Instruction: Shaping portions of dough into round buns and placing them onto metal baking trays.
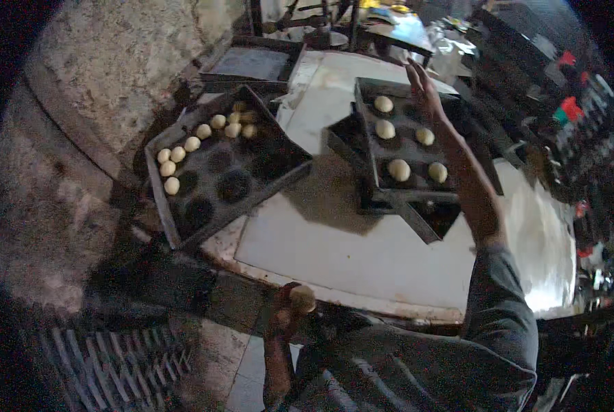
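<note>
Low at the front edge of the table, my left hand (284,321) is closed round a pale dough ball (302,299). My right arm reaches out over the right side of a dark metal tray (404,118). At its far end my right hand (425,90) has its fingers stretched out, and nothing shows in them. Several dough balls (399,170) sit spaced apart on that tray. To the left, a second dark tray (269,154) stands at an angle, with smaller-looking dough balls (204,131) clustered along its left and far sides.
Both trays rest on a pale worktable (314,254). More dark pans show under the right tray. Another tray (252,63) lies at the far left, beside a rough wall (101,62). A slatted dark object (114,364) stands low at the left. Clutter fills the far right.
</note>
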Available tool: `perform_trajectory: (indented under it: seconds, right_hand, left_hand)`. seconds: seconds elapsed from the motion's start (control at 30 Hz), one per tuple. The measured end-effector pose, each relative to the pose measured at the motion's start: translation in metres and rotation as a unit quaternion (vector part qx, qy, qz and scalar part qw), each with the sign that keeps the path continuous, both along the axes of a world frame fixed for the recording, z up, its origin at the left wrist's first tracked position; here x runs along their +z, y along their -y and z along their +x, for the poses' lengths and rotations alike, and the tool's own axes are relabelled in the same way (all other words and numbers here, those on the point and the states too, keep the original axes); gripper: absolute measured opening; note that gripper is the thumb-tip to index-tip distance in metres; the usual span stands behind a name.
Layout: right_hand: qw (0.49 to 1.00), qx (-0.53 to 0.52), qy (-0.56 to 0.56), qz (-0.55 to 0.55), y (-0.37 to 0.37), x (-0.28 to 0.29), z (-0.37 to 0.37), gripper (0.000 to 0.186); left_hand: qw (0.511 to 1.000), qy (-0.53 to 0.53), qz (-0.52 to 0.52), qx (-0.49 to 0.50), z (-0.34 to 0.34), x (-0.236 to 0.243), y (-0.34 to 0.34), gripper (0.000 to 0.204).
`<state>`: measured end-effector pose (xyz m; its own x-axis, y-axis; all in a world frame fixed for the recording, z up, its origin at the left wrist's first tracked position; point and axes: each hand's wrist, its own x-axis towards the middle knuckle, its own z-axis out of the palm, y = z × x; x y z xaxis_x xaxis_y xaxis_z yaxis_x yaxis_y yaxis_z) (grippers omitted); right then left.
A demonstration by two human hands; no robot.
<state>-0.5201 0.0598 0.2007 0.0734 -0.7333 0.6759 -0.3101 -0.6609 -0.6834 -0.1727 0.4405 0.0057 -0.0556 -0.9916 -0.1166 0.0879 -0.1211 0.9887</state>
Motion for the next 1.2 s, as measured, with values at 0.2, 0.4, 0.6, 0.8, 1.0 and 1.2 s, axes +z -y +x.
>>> perform_trajectory:
  seconds: [0.2, 0.4, 0.6, 0.8, 1.0, 1.2]
  right_hand:
    - [0.946, -0.152, 0.221, 0.184, -0.3, -0.128, 0.002, 0.035]
    - [0.85, -0.098, 0.341, 0.39, -0.454, -0.17, 0.027, 0.054]
    - [0.732, -0.124, 0.504, 0.442, -0.476, -0.19, -0.056, 0.04]
    - [0.842, -0.411, 0.086, 0.339, -0.469, -0.196, -0.179, 0.021]
    - [0.81, -0.573, -0.048, 0.119, -0.411, -0.235, -0.334, 0.023]
    - [0.876, -0.398, -0.235, 0.141, -0.395, -0.245, -0.37, 0.017]
  left_hand:
    - [0.932, -0.183, 0.13, -0.286, -0.08, -0.004, 0.003, 0.035]
    - [0.929, -0.191, 0.14, -0.282, -0.181, -0.031, -0.026, 0.023]
    - [0.835, -0.003, 0.042, -0.549, -0.268, -0.005, -0.032, 0.028]
    - [0.839, -0.122, 0.358, -0.391, -0.348, -0.006, -0.038, 0.032]
    - [0.921, -0.116, 0.227, -0.294, -0.379, -0.022, -0.024, 0.035]
    - [0.875, -0.243, 0.296, -0.297, -0.406, -0.015, -0.001, 0.035]
